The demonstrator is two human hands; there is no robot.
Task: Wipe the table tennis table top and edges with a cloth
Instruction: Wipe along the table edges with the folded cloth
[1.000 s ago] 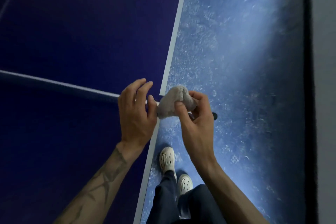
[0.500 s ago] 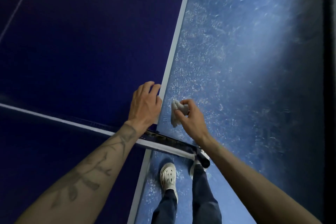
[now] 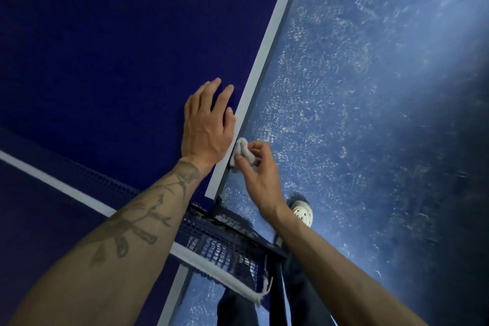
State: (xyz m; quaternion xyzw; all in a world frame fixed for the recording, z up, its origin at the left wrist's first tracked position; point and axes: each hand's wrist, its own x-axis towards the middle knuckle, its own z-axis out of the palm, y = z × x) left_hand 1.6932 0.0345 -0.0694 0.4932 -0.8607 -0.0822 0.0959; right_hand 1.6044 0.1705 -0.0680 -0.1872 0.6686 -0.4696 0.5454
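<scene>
Head view: rests the left hand (image 3: 207,127) flat on the dark blue table (image 3: 105,47), fingers straight and a little spread, holding nothing, just inside the white edge line (image 3: 264,53). Pinches a small bunched cloth (image 3: 242,152) in the right hand (image 3: 260,180) — thumb and fingertips curled round it — against the table's side edge, just beside the left hand, near the net (image 3: 219,241). Stands with one pale shoe (image 3: 301,213) on the speckled floor (image 3: 370,114).
</scene>
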